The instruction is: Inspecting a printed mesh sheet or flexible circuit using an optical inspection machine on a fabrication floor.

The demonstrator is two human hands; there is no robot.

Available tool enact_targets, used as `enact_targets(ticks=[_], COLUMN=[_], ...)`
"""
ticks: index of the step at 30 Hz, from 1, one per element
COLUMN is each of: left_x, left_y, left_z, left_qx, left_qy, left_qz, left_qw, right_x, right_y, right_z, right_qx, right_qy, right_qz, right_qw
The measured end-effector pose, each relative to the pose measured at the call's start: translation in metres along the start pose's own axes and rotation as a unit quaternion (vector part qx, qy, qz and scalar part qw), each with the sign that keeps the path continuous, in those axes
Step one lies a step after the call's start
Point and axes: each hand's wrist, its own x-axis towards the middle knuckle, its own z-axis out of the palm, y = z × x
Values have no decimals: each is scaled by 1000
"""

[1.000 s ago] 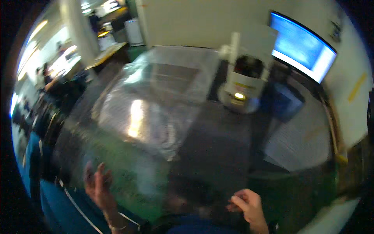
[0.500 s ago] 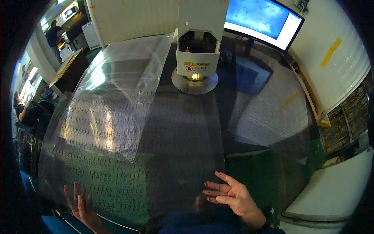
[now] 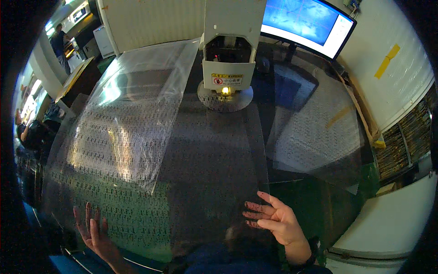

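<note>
Our left hand and right hand: fingers spread, at near part of patterned see-through film; whether pinching, we cannot tell. Film spans dark desk, reaching round plate under white machine. Clear sheet left, lit monitor right, pale wall beyond; two people far left.
</note>
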Motion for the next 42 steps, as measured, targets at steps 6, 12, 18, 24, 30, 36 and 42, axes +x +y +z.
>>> enact_targets(ticks=[6, 12, 18, 24, 30, 36, 42], left_x=[4, 6, 8, 8, 4, 10, 7], left_y=[-4, -3, -6, -6, 5, 0, -13], left_z=[2, 1, 6, 2, 9, 1, -13], left_qx=[-8, 3, -17, -9, -87, -178, -201], left_qy=[-14, -23, -11, 6, -10, -57, -47], left_qz=[5, 12, 7, 22, -34, -42, -49], left_qw=[1000, 1000, 1000, 1000, 996, 982, 977], right_x=[2, 5, 5, 9, 3, 8, 22], right_y=[1, 0, -3, -8, -2, 10, 15], right_z=[-1, -1, -4, 5, 18, -15, -20], right_qx=[8, 6, 5, -6, -50, -208, -367], right_qy=[0, -1, 3, 27, 90, -117, -221], right_qz=[-6, -3, -7, 4, -24, -134, -249], right_qw=[1000, 1000, 1000, 1000, 994, 962, 869])
